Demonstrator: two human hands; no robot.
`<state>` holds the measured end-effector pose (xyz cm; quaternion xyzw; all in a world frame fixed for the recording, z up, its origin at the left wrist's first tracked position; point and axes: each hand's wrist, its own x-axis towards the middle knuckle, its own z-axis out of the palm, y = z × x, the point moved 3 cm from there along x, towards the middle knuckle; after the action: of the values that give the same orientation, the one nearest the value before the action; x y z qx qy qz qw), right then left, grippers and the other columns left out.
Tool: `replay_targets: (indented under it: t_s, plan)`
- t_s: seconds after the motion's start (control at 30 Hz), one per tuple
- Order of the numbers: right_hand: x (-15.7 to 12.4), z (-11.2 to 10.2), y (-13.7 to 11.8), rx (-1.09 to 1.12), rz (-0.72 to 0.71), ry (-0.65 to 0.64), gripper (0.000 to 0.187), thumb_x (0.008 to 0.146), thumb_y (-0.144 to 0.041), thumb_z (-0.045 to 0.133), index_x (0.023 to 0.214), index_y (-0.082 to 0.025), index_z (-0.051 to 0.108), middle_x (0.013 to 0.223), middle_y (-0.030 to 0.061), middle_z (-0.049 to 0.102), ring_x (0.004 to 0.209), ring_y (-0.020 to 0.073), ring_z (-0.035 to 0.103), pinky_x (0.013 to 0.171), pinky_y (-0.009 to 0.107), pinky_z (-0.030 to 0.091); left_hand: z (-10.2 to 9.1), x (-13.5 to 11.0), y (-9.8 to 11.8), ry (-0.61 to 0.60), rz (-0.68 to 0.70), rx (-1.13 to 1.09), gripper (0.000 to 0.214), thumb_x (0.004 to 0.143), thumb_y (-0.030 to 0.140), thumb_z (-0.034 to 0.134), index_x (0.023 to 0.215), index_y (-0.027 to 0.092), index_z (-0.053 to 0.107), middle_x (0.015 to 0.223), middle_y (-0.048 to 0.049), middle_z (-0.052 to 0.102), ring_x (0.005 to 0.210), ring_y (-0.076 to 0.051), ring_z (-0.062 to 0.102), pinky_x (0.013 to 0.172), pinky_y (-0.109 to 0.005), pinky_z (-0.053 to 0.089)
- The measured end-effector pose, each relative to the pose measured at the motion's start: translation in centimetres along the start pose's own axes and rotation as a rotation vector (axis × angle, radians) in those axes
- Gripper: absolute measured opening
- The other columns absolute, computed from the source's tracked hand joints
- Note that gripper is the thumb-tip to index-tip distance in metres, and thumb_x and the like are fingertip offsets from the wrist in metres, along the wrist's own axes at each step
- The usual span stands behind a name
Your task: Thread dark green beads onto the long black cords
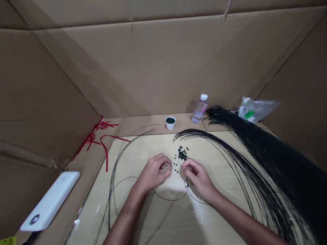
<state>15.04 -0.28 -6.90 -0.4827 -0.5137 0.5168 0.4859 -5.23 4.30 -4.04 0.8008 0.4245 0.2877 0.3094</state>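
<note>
My left hand (153, 172) and my right hand (196, 176) meet over the middle of a pale wooden table (163, 217), both with fingers pinched. A thin black cord (170, 198) loops on the table below them and runs up into both pinches. The left fingertips hold a small black bead at the cord's end. Just beyond the fingers lies a small heap of black beads (182, 154). A few beads sit on the cord under my right hand.
A white cup of black beads (170, 122) and a water bottle (199, 109) stand at the back. Bundles of black cords (268, 163) fan across the right; looser cords (114, 166) curve left. Red ribbons (98, 137), a white power bank (51, 200), a plastic bag (257, 109), cardboard walls around.
</note>
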Motion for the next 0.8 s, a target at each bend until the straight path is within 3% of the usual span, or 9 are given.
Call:
replay_targets:
  t_s: [0.13,0.23,0.37,0.47,0.8]
  plan:
    - [0.1,0.1,-0.1,0.0,-0.002,-0.001,0.022,0.093,-0.037,0.068,0.079,-0.021,0.063,0.071,-0.0021,0.054,0.066,0.0154,0.045,0.063,0.028,0.033,0.1,0.1,0.3,-0.032,0.021,-0.007,0.016,0.099,0.023,0.066,0.092,0.024,0.081,0.09,-0.0065,0.072,0.08,-0.021,0.065,0.076,-0.03,0.045]
    - [0.2,0.1,-0.3,0.003,0.002,0.009,0.02,0.092,-0.036,0.068,0.079,-0.021,0.063,0.07,-0.0023,0.054,0.065,0.0152,0.044,0.062,0.028,0.033,0.6,0.3,0.5,0.042,-0.034,-0.07,0.017,0.1,0.026,0.068,0.087,0.023,0.08,0.087,-0.006,0.072,0.079,-0.02,0.064,0.075,-0.031,0.045]
    - [0.2,0.1,-0.4,0.04,0.011,-0.001,0.018,0.091,-0.034,0.066,0.079,-0.021,0.063,0.068,-0.0035,0.051,0.061,0.014,0.041,0.058,0.028,0.03,2.3,0.3,0.5,0.2,-0.287,-0.498,0.022,0.095,0.042,0.078,0.095,0.02,0.079,0.087,-0.0059,0.073,0.073,-0.018,0.065,0.07,-0.03,0.05]
    - [0.2,0.0,-0.5,0.073,0.014,-0.024,0.018,0.09,-0.033,0.066,0.078,-0.021,0.063,0.067,-0.0039,0.051,0.059,0.0131,0.04,0.058,0.028,0.03,3.7,0.3,0.6,0.207,-0.427,-0.836,0.039,0.084,0.05,0.089,0.102,0.017,0.08,0.088,-0.0058,0.075,0.073,-0.017,0.067,0.074,-0.03,0.055]
    - [0.3,-0.2,-0.3,0.088,0.026,-0.009,0.02,0.09,-0.036,0.07,0.079,-0.021,0.064,0.06,-0.0062,0.043,0.055,0.0123,0.034,0.054,0.027,0.026,4.1,0.6,0.8,0.176,-0.462,-1.05,0.041,0.077,0.046,0.097,0.1,0.015,0.084,0.087,-0.0062,0.076,0.076,-0.014,0.067,0.077,-0.027,0.054]
